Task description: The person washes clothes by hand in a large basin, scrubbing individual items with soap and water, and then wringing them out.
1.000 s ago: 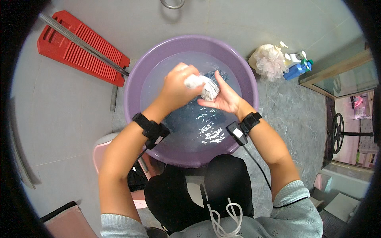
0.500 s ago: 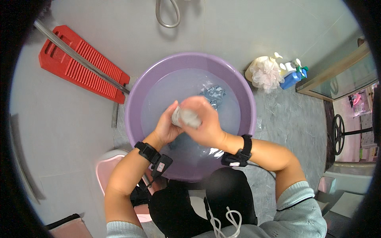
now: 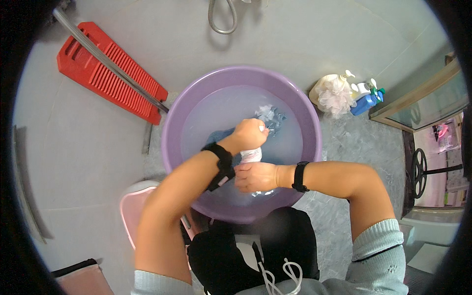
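Note:
Over a purple basin of cloudy water, both of my hands grip a wrung white cloth. My left hand is closed round its far end, and my right hand is closed round the near end. Only the twisted stretch between the fists shows, so I cannot tell what kind of garment it is. Beyond my left hand a crumpled blue-grey and white cloth breaks the water's surface. A darker blue cloth lies in the water left of my left hand.
A red washboard leans at the far left behind a metal pole. Pump bottles and a pale bath puff stand right of the basin. A pink bin-like container is at the near left. A shower hose hangs beyond.
My hands have gone from pressing together round the white cloth to gripping its two ends. My left hand has moved right and farther away; the right has come nearer me.

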`<state>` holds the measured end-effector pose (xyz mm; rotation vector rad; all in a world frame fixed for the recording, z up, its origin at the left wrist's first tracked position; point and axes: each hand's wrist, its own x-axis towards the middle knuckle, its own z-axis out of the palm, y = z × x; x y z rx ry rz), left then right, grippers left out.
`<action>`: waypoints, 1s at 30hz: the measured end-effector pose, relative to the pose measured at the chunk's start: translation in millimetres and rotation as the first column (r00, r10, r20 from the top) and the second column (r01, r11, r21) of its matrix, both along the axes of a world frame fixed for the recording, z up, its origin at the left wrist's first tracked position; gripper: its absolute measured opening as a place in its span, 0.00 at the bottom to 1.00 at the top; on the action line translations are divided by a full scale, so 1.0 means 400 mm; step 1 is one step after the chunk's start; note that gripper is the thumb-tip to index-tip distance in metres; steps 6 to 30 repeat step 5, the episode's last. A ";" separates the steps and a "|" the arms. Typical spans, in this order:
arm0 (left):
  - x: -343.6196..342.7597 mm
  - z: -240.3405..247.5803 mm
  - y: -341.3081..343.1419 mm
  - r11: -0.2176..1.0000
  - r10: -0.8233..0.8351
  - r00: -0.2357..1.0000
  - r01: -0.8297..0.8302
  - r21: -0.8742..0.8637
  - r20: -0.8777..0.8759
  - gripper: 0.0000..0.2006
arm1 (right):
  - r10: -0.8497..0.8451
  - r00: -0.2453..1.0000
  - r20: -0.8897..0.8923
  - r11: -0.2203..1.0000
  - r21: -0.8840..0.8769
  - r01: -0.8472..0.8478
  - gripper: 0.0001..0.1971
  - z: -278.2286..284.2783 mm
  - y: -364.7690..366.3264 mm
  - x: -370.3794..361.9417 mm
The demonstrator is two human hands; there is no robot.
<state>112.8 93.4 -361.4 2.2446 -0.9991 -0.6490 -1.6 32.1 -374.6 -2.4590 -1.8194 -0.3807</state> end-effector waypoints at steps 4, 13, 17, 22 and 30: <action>-0.081 -0.022 -0.015 0.976 0.163 0.984 -0.171 0.137 0.067 0.11 | -0.098 0.990 -0.106 0.959 -0.275 0.066 0.06 -0.124 -0.014 -0.034; -0.085 -0.024 -0.011 0.966 0.122 0.991 -0.130 0.222 0.049 0.13 | -0.128 0.986 -0.107 0.926 -0.369 0.080 0.08 -0.146 -0.002 -0.041; -0.085 -0.024 -0.011 0.966 0.122 0.991 -0.130 0.222 0.049 0.13 | -0.128 0.986 -0.107 0.926 -0.369 0.080 0.08 -0.146 -0.002 -0.041; -0.085 -0.024 -0.011 0.966 0.122 0.991 -0.130 0.222 0.049 0.13 | -0.128 0.986 -0.107 0.926 -0.369 0.080 0.08 -0.146 -0.002 -0.041; -0.085 -0.024 -0.011 0.966 0.122 0.991 -0.130 0.222 0.049 0.13 | -0.128 0.986 -0.107 0.926 -0.369 0.080 0.08 -0.146 -0.002 -0.041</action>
